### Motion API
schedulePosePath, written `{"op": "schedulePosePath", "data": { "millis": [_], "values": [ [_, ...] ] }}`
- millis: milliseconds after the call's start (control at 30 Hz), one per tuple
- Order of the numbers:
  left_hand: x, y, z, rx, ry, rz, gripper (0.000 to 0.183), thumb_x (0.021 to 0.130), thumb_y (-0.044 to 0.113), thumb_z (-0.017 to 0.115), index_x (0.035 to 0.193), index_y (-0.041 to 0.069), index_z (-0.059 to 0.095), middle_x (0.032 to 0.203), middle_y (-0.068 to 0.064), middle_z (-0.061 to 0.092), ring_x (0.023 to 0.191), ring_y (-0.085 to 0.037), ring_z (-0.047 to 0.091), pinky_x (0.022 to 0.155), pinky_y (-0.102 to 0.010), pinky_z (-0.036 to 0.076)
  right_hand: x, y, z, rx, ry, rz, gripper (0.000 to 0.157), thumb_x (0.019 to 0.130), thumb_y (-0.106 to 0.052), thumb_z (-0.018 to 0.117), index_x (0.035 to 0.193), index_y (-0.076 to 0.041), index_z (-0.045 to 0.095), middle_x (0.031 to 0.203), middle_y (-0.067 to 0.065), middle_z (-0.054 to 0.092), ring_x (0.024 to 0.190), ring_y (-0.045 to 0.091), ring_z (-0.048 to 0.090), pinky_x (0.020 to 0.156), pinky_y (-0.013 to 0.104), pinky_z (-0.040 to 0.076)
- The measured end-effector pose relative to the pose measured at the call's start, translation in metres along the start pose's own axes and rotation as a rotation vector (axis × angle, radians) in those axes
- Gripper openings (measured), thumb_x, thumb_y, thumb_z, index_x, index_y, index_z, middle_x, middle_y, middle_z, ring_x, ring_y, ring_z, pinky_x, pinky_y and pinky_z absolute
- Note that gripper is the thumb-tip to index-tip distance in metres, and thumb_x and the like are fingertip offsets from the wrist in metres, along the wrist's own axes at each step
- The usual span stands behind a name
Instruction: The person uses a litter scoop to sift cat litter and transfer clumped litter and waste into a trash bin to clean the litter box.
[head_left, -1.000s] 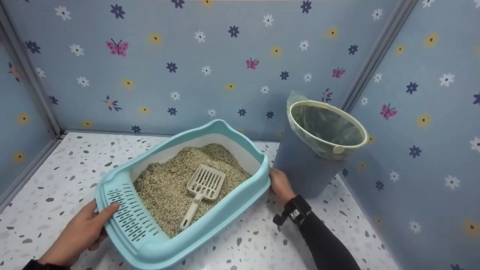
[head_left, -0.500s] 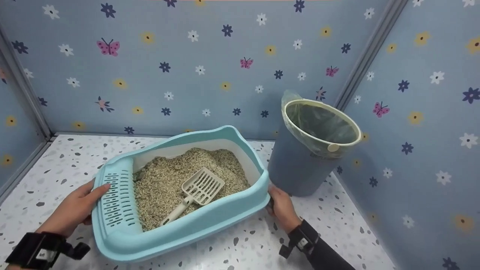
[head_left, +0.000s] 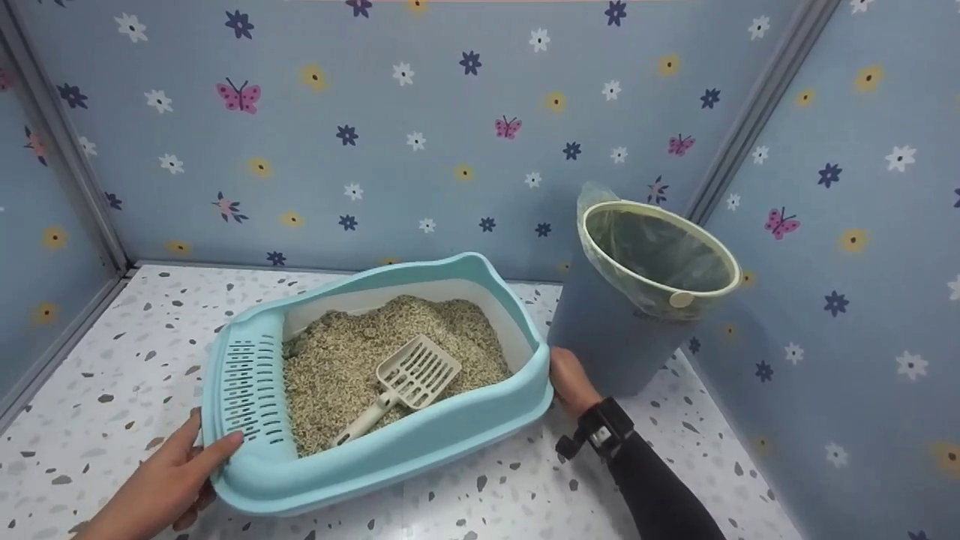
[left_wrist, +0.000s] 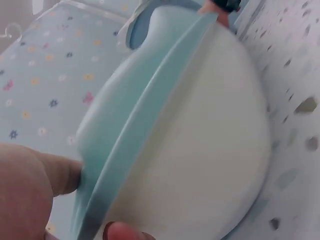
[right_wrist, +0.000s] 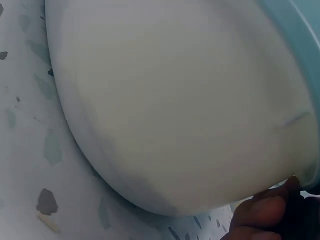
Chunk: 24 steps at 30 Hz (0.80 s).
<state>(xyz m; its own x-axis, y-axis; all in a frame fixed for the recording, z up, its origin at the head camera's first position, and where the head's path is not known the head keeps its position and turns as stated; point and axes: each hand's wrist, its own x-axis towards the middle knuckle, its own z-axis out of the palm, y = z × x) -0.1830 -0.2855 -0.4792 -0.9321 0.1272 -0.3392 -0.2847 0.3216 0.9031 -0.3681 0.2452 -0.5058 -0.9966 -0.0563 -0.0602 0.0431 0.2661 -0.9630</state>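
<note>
A light blue litter box (head_left: 420,442) with a slotted step at its left end sits angled on the speckled surface. Sandy litter (head_left: 330,375) fills it, heaped toward the back right. On the litter lies a beige slotted scoop (head_left: 418,371), its handle toward the front left. My left hand (head_left: 166,480) grips the front left corner, thumb over the rim and fingers beneath. At the opposite end my right hand (head_left: 574,381) holds the rim, its fingers under the edge. Both wrist views show the box's white lower body (left_wrist: 200,130), with the left thumb (left_wrist: 62,175) pressed on the blue rim.
A grey-blue trash bin (head_left: 607,337) with a cream ring and clear liner stands close behind my right hand. Flowered panels (head_left: 420,172) wall in the back and both sides. White speckled tabletop (head_left: 97,375) shows left of the box and in front.
The litter box has turned, its left end swinging back and its front side lying more level across the view. My left hand has slid forward along the left edge to the front corner.
</note>
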Motion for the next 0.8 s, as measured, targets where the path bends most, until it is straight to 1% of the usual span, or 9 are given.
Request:
{"op": "schedulePosePath", "data": {
  "millis": [100, 200, 300, 367, 467, 533, 633, 733, 800],
  "values": [
    [0.001, -0.003, 0.002, -0.009, 0.023, -0.007, 0.089, 0.119, 0.049, 0.052, 0.177, 0.005, 0.0, 0.073, -0.006, 0.063, 0.052, -0.015, 0.045, 0.047, -0.03, 0.043, -0.002, 0.004, 0.002, -0.022, 0.002, -0.035, 0.049, 0.114, -0.044, 0.056, 0.108, -0.002, 0.081, 0.1, 0.006, 0.076, 0.099, 0.022, 0.068, 0.092, 0.034, 0.053],
    [0.007, -0.005, -0.004, -0.009, 0.014, 0.003, 0.088, 0.119, 0.047, 0.052, 0.178, 0.008, 0.001, 0.073, -0.006, 0.062, 0.054, -0.016, 0.045, 0.047, -0.03, 0.042, -0.012, 0.008, 0.003, -0.03, 0.009, -0.059, 0.05, 0.115, -0.044, 0.056, 0.111, -0.001, 0.08, 0.099, 0.007, 0.076, 0.098, 0.023, 0.069, 0.09, 0.035, 0.054],
    [0.015, -0.006, -0.016, 0.009, -0.016, 0.028, 0.085, 0.12, 0.044, 0.05, 0.178, 0.005, 0.001, 0.081, -0.007, 0.064, 0.057, -0.016, 0.047, 0.049, -0.03, 0.044, -0.028, 0.012, 0.004, -0.001, 0.01, -0.067, 0.052, 0.116, -0.045, 0.055, 0.12, 0.0, 0.08, 0.101, 0.007, 0.077, 0.096, 0.021, 0.07, 0.087, 0.033, 0.056],
    [0.023, -0.006, -0.025, 0.02, -0.029, 0.049, 0.084, 0.121, 0.042, 0.049, 0.178, 0.003, 0.002, 0.087, -0.007, 0.066, 0.059, -0.016, 0.048, 0.051, -0.029, 0.044, -0.039, 0.015, 0.005, 0.021, 0.013, -0.077, 0.054, 0.117, -0.045, 0.054, 0.131, 0.0, 0.078, 0.109, 0.008, 0.078, 0.1, 0.019, 0.071, 0.088, 0.032, 0.057],
    [0.036, -0.005, -0.039, 0.041, -0.039, 0.057, 0.085, 0.121, 0.043, 0.048, 0.178, 0.002, 0.0, 0.09, -0.005, 0.066, 0.06, -0.016, 0.047, 0.053, -0.029, 0.044, -0.055, 0.018, 0.006, 0.05, -0.01, -0.107, 0.057, 0.119, -0.047, 0.05, 0.139, 0.002, 0.074, 0.115, 0.01, 0.078, 0.102, 0.019, 0.072, 0.09, 0.032, 0.059],
    [0.045, -0.004, -0.046, 0.052, -0.039, 0.058, 0.087, 0.121, 0.044, 0.048, 0.177, 0.003, -0.005, 0.09, -0.004, 0.066, 0.061, -0.015, 0.046, 0.054, -0.029, 0.043, -0.064, 0.019, 0.007, 0.087, -0.042, -0.115, 0.056, 0.12, -0.044, 0.049, 0.135, 0.002, 0.076, 0.11, 0.01, 0.078, 0.099, 0.019, 0.072, 0.087, 0.032, 0.06],
    [0.055, -0.002, -0.051, 0.072, -0.03, 0.056, 0.089, 0.121, 0.047, 0.046, 0.176, 0.005, -0.009, 0.091, -0.003, 0.066, 0.061, -0.015, 0.045, 0.055, -0.029, 0.043, -0.072, 0.02, 0.004, 0.109, -0.087, -0.099, 0.053, 0.119, -0.044, 0.05, 0.111, -0.002, 0.079, 0.082, 0.006, 0.068, 0.071, 0.019, 0.064, 0.066, 0.031, 0.055],
    [0.051, -0.002, -0.052, 0.096, 0.008, 0.03, 0.092, 0.12, 0.052, 0.045, 0.176, 0.006, -0.011, 0.1, -0.008, 0.066, 0.061, -0.015, 0.046, 0.055, -0.03, 0.044, -0.066, 0.017, 0.003, 0.077, -0.11, -0.053, 0.053, 0.118, -0.048, 0.05, 0.088, -0.011, 0.073, 0.066, 0.0, 0.053, 0.054, 0.016, 0.045, 0.053, 0.03, 0.04],
    [0.044, -0.001, -0.048, 0.106, 0.025, 0.009, 0.092, 0.12, 0.055, 0.043, 0.176, 0.005, -0.011, 0.097, -0.009, 0.062, 0.062, -0.016, 0.046, 0.055, -0.03, 0.044, -0.054, 0.014, 0.002, 0.033, -0.098, -0.033, 0.056, 0.117, -0.05, 0.05, 0.085, -0.01, 0.071, 0.064, -0.001, 0.051, 0.052, 0.015, 0.042, 0.051, 0.031, 0.037]
  ]
}}
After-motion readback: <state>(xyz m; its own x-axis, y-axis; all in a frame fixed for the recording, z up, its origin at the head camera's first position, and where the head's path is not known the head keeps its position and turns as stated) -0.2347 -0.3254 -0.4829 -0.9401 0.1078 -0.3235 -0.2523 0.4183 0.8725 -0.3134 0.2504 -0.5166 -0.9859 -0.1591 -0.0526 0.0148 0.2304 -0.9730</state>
